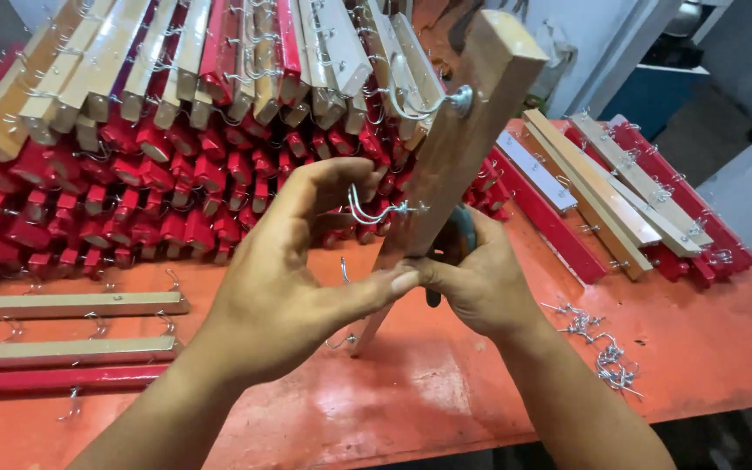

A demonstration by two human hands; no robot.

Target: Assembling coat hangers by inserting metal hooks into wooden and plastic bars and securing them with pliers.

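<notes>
Looking down past our forearms, we see both our hands meeting over a red-orange painted worktable [446, 392]. Our left hand [293, 270] pinches a small bent silver wire hook [376, 209] between fingers and thumb, at the side face of a long bare wooden bar [459, 139]. The bar stands tilted between the hands, its lower end on the table and its upper end leaning away to the right, with another silver hook [424, 103] already fixed higher up. Our right hand [480, 278] is closed around the bar's lower part and also clasps a dark-handled tool [459, 235], mostly hidden behind the wood. To the right lies a loose heap of silver hooks [607, 352]. At the left edge rest flat wooden and red bars [63, 352] fitted with hooks. Farther back rises a large stack of red and bare wooden bars [158, 130], and at far right several more bars [620, 187] lie side by side.
</notes>
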